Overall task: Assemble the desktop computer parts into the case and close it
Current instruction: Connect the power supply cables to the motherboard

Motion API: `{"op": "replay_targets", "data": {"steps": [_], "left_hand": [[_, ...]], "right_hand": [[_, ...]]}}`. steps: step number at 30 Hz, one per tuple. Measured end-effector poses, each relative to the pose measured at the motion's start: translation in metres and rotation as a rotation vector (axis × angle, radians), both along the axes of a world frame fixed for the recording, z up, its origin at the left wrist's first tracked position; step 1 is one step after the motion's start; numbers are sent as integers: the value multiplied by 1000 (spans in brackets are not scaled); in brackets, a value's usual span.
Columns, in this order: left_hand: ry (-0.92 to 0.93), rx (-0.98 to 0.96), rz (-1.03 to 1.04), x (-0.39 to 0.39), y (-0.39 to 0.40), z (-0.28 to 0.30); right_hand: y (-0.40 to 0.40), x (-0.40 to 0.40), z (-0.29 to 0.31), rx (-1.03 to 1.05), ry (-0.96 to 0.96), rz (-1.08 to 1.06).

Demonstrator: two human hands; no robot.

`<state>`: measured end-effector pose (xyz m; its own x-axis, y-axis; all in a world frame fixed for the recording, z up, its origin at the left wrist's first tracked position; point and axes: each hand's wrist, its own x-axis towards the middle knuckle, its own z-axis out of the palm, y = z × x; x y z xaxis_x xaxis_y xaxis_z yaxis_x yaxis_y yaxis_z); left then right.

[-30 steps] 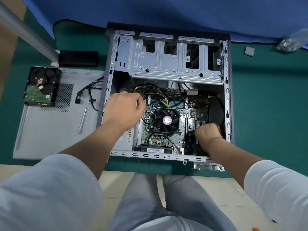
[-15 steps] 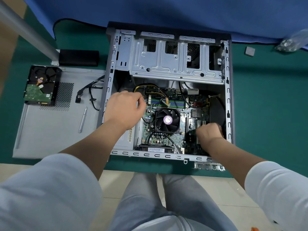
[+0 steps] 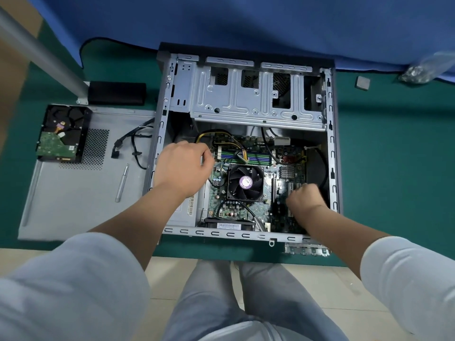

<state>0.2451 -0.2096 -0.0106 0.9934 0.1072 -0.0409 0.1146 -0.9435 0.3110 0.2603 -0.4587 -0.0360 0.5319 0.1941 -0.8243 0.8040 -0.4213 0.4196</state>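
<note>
I see the computer case (image 3: 331, 148) lying open on its side on the green desk (image 3: 394, 168), its opening facing up at me. The motherboard (image 3: 275, 168) sits flat in the lower half of the case, with the black cooling fan (image 3: 245, 182) near its middle. Above it, the grey metal drive cage (image 3: 256, 99) spans the upper half of the case.

My left hand (image 3: 183, 168) is inside the case at the left edge of the motherboard, just left of the fan. Its fingers are curled down and inward toward the board; I cannot tell whether they pinch anything. A bundle of yellow and black wires (image 3: 221, 136) arcs just above that hand.

My right hand (image 3: 305, 200) is low in the right part of the case, curled into a fist over the expansion slots at the board's lower right. What it holds, if anything, is hidden beneath it, so I cannot tell.

The case's side panel (image 3: 73, 193) lies flat on the desk just left of the case. A hard drive (image 3: 62, 132) rests on the panel's upper left corner, circuit side up. A screwdriver (image 3: 122, 183) lies on the panel nearer the case, and black cables (image 3: 135, 146) trail from the case onto the panel. A black box (image 3: 117, 93) sits beyond the panel.
</note>
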Motion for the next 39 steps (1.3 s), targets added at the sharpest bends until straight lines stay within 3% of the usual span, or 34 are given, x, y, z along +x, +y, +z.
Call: {"op": "replay_targets", "data": {"steps": [10,32,39], "left_hand": [[27,8,-2,1,3,-5],[-33,26,-3,1,3,-7],[-45,27,-5,0,3,-6]], "right_hand": [[-2,26,-3,-34,171,45],[9,26,8,6,155,-160],[6,19,2,-21,137,-129]]}}
